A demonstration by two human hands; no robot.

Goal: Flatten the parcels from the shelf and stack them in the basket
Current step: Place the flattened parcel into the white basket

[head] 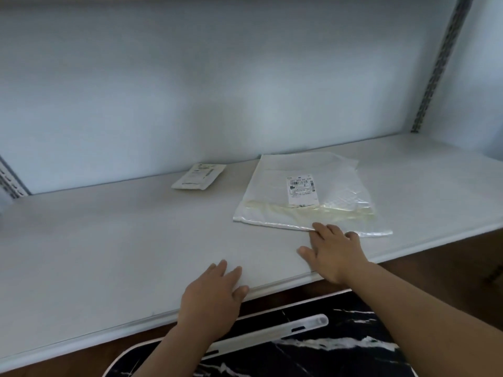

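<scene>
Neither hand has a closed grip on anything. The right hand (330, 254) lies flat with its fingers spread and fairly straight on the shelf (109, 240) near the front edge, and its fingertips (318, 227) touch the near edge of the large parcel (307, 194); whether they press on it or slip under that edge cannot be told. The left hand (215, 295) rests palm down on the front edge of the shelf, fingers relaxed and close together, thumb along the rim, holding nothing.

The large parcel is a white plastic mailer lying flat on the right part of the shelf, with a printed shipping label (301, 191) on its top face and a yellowish strip of tape across it nearer the front. Its near right corner reaches close to the shelf's front edge. A small parcel (198, 176), also white with a label, lies further back toward the middle of the shelf, just beside the back wall and well apart from both hands.

Below the shelf's front edge, a pale rim with a long handle (272, 334) crosses over a dark marbled surface (340, 349); what it belongs to cannot be told.
</scene>
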